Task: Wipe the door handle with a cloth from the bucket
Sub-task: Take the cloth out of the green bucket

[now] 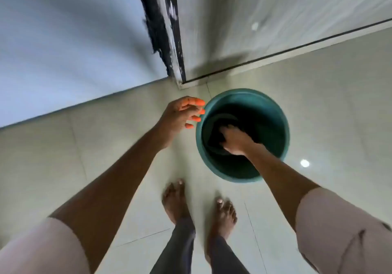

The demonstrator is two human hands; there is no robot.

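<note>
The pale tiled floor [318, 108] takes up most of the view and lies open on every side of the bucket, with bare tile to the right, to the left under the left arm, and in front of the person's two bare feet [176, 201]. At the top left a light wall [63, 40] meets the floor along a slanting edge. Right of it a dark, chipped door frame [167, 29] runs down to a corner just above the bucket, and beyond that a pale panel, a door or a wall, I cannot tell which [254, 19], ends at a dark line along the floor. No door handle shows here.

The green bucket [282, 123] stands upright on the floor just below that corner, near the frame's foot but not touching it. Its round rim is unbroken and its inside is dark. Low within it lies a dark cloth [214, 140], folded or bunched; its colour and texture are hard to read in the shadow.

The right hand [235, 140] reaches down inside the bucket, fingers curled and closed on the cloth. The left hand [180, 116] hovers just outside the bucket's left rim, fingers spread and loosely bent, holding nothing; whether the fingertips touch the rim I cannot tell.
</note>
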